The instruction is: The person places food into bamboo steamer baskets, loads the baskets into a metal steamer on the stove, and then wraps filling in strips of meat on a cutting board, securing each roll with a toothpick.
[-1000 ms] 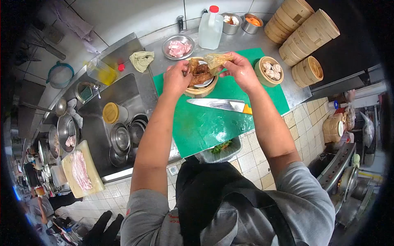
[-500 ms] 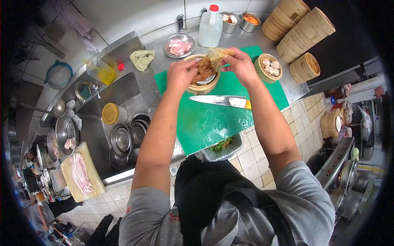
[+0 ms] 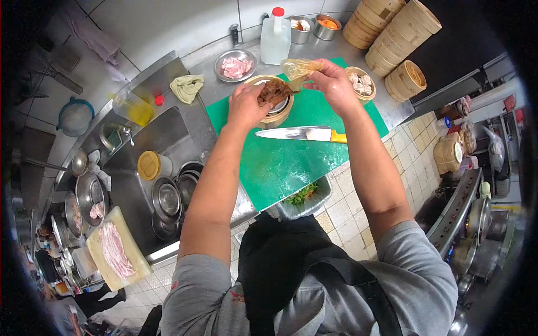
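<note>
My left hand (image 3: 248, 106) is closed around a brown, saucy-looking clump of food (image 3: 273, 92) above a bamboo steamer (image 3: 278, 120) with a pale dish inside. The exact kind of food cannot be made out. To its right, my right hand (image 3: 334, 85) pinches a thin, yellowish plastic bag (image 3: 300, 69), whose lower end reaches the food. The steamer stands on a green cutting board (image 3: 280, 168). Just below it lies a knife (image 3: 297, 133) with a yellow-and-white handle. A second small steamer (image 3: 367, 98) holding pale dumplings (image 3: 360, 84) sits beyond my right hand.
A red-capped jug (image 3: 276, 42), a bowl of raw meat (image 3: 235, 66) and two metal tins stand behind the board. Stacked bamboo steamers (image 3: 400, 39) rise at back right. The sink (image 3: 168, 134) holds metal bowls at left. A container of greens (image 3: 302, 203) sits below the board's edge.
My right hand has drawn the plastic bag up and away, exposing more of the brown food in my left hand. The whole view has shifted slightly.
</note>
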### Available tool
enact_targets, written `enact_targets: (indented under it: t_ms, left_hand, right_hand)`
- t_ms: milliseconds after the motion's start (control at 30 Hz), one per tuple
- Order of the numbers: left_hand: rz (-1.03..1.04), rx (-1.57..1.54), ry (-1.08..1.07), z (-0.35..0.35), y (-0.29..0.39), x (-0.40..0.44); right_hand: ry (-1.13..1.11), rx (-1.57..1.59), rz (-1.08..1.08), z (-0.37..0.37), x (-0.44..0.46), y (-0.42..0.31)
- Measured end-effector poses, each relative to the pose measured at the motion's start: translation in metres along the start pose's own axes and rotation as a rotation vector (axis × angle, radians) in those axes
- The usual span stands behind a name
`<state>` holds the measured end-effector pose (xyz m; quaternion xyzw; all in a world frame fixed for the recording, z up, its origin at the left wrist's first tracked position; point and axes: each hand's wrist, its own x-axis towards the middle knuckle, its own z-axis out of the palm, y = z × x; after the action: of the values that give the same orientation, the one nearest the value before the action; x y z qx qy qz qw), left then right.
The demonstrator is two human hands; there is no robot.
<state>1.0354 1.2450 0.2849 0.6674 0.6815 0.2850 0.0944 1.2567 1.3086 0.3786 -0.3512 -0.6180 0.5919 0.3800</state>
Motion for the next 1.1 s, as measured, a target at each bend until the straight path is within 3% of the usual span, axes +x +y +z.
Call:
enact_targets:
  t_ms: [67, 200, 267, 333, 533, 600, 633, 733, 867, 933, 1100]
  left_hand:
    - [-0.005, -0.009, -0.01, 0.0, -0.003, 0.0]
    - [0.007, -0.014, -0.005, 0.001, -0.007, 0.0]
    - [0.019, -0.024, -0.004, 0.0, -0.008, 0.0]
    - [0.03, -0.034, 0.003, 0.001, -0.01, 0.0]
    - [0.059, -0.037, 0.024, 0.0, -0.009, -0.003]
    - [0.053, -0.033, 0.036, -0.001, -0.009, -0.002]
    - [0.05, -0.052, 0.037, -0.002, -0.01, -0.001]
    - [0.047, -0.083, 0.033, -0.001, -0.012, -0.002]
    - [0.053, -0.11, 0.042, 0.0, -0.01, -0.004]
    - [0.031, -0.104, 0.05, 0.003, -0.01, -0.005]
    - [0.015, -0.125, 0.08, 0.004, -0.008, -0.006]
  right_hand:
    - [0.022, -0.021, -0.019, -0.004, -0.018, -0.014]
    - [-0.255, -0.116, 0.135, -0.033, -0.105, -0.03]
    - [-0.317, -0.166, 0.281, -0.035, -0.15, -0.005]
    - [-0.396, -0.433, 0.366, -0.031, -0.181, 0.024]
    - [-0.389, -0.598, 0.555, -0.007, -0.23, 0.134]
    - [-0.438, -0.919, 0.411, 0.002, -0.225, 0.133]
    - [-0.521, -1.014, 0.487, -0.002, -0.217, 0.129]
    - [-0.445, -0.777, 0.364, -0.005, -0.163, 0.065]
    - [0.149, -0.75, -0.018, 0.01, -0.06, 0.047]
    - [0.209, -0.753, -0.065, 0.011, -0.012, 0.068]
    - [0.063, -0.739, -0.028, 0.003, 0.037, 0.088]
